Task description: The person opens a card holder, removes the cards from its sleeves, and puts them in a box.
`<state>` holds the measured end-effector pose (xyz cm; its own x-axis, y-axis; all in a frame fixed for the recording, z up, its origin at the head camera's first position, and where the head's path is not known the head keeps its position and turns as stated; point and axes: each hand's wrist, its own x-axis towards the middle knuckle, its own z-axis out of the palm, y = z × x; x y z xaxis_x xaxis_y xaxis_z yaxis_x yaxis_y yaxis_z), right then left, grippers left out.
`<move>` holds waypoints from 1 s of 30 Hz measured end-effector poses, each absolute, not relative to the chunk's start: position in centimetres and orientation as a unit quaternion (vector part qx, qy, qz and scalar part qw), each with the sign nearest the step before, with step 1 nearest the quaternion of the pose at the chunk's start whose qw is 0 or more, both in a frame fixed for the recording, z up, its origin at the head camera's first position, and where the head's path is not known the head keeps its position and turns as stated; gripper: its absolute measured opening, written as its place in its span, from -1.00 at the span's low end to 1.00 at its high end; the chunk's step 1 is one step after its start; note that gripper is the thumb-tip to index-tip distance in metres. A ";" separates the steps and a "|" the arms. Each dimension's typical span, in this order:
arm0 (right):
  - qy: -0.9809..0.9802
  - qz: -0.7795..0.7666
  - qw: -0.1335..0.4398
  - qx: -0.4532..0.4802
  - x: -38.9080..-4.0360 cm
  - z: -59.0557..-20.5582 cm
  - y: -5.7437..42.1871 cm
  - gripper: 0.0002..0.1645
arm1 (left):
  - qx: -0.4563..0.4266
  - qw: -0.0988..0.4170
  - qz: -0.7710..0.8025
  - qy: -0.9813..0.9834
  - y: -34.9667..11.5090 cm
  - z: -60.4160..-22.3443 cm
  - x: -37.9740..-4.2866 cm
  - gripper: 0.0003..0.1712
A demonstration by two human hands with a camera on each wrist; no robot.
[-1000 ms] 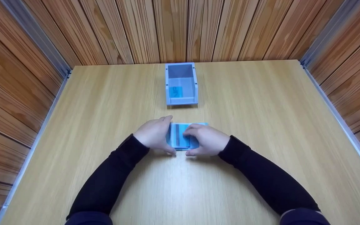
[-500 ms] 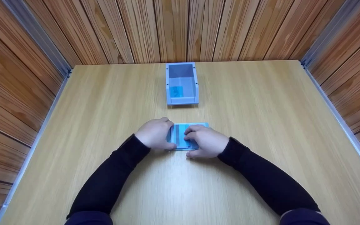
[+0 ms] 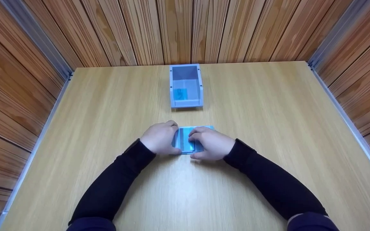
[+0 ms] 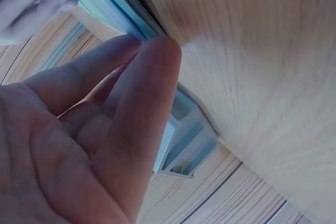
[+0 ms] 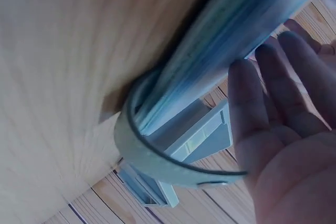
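A flat blue stack (image 3: pixel 186 141) of thin layers lies on the pale wood table (image 3: pixel 185 195), in front of the person and between the two hands. The left hand (image 3: pixel 160 138) holds its left end at a narrow spread, thumb at the near corner and fingers toward the far one; in the left wrist view, fingertips touch the edge of the layers. The right hand (image 3: pixel 215 143) grips the right part, fingers bent onto the top face and thumb at the near edge. Between them the top shows a darker stripe across lighter blue, and one layer sits slightly out of line at the near edge. Both arms wear black sleeves (image 3: pixel 114 179). Beyond the stack, well apart from the hands, a pale blue-violet box (image 3: pixel 187 104) stands upright near the back edge, its front wall low. Inside, at front left, is a blue patch (image 3: pixel 180 94) with dark lettering; whether it is a label or a loose piece, I cannot tell. Behind rises a wood-plank wall (image 3: pixel 175 32).
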<state>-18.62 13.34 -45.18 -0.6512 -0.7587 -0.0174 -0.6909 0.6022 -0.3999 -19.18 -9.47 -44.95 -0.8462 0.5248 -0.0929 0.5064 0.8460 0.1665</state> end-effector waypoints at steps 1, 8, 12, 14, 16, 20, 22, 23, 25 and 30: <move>0.891 -0.189 0.096 -0.401 -18.8 -45.0 13.3 -0.29 | 0.269 0.067 0.066 0.959 -9.4 -45.0 -19.2 -0.06; 0.912 -0.202 0.107 -0.341 -20.2 -43.6 12.5 -0.27 | 0.260 0.070 0.046 0.962 -9.3 -45.0 -19.1 -0.11; 0.926 -0.162 0.107 -0.323 -20.8 -43.6 11.6 -0.19 | 0.264 0.065 0.042 0.961 -9.3 -45.0 -19.1 -0.12; 0.931 -0.141 0.109 -0.319 -20.9 -43.8 11.3 -0.12 | 0.270 0.058 0.043 0.960 -9.4 -45.0 -19.1 -0.12; 0.934 -0.125 0.109 -0.317 -21.0 -44.1 11.2 -0.04 | 0.276 0.053 0.043 0.959 -9.4 -45.0 -19.1 -0.12; 0.937 -0.109 0.102 -0.316 -20.9 -44.7 11.1 0.13 | 0.278 0.050 0.044 0.958 -9.4 -45.1 -19.0 -0.11; 0.937 -0.103 0.097 -0.318 -20.9 -44.9 11.0 0.18 | 0.277 0.052 0.044 0.958 -9.4 -45.1 -19.0 -0.11; 0.937 -0.101 0.096 -0.319 -20.9 -45.0 11.0 0.20 | 0.276 0.053 0.044 0.959 -9.4 -45.1 -19.0 -0.10; 0.938 -0.099 0.097 -0.319 -20.9 -45.1 11.0 0.21 | 0.276 0.055 0.044 0.959 -9.4 -45.1 -19.0 -0.10; 0.939 -0.102 0.101 -0.311 -20.9 -45.2 10.9 0.20 | 0.278 0.052 0.043 0.958 -9.4 -45.0 -18.9 -0.11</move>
